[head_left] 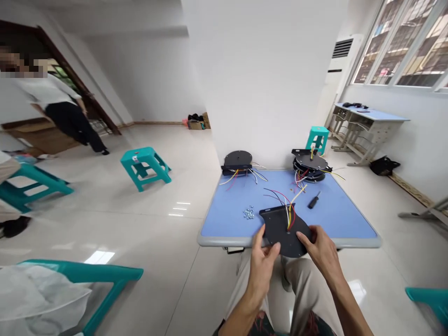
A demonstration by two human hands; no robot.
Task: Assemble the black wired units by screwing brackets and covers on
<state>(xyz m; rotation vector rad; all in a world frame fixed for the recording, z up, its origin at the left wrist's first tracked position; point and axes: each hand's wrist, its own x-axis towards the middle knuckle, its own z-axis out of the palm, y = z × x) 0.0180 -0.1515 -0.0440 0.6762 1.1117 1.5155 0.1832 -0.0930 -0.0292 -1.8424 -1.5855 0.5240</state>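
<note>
Left hand (262,262): partly closed; the left side of the black plate (278,234) is gripped, with the thumb laid near its lower edge.
Right hand (322,249): also partly closed; the right side of the same plate is held, the thumb being put on the upper face and the fingers bent by the rim. How far the fingers are placed underneath cannot be told.
Black plate: it is held right of centre in the lower half of the frame, over the near edge of the tabletop (224,210). Its bent edge is turned to the far side. Whether some weight is carried by the tabletop cannot be told.
Wires (290,214): they rise from the middle of the plate, so their placing there is judged as done. Their far ends are spread loosely, and no joining can be seen.
Small screws (248,213): a loose heap is left beside the plate, on its left in the frame; these are judged as unused.
Screwdriver (314,201): it is laid to the right of the plate, touched by neither hand.
Round unit (238,157): it is set at the back left corner of the tabletop, with wires spread out.
Stack of discs (311,162): it is set at the back right corner, also wired; whether its layers are fastened cannot be told.
Progress: for the held plate, an early stage is judged, with fastening probably left.
</note>
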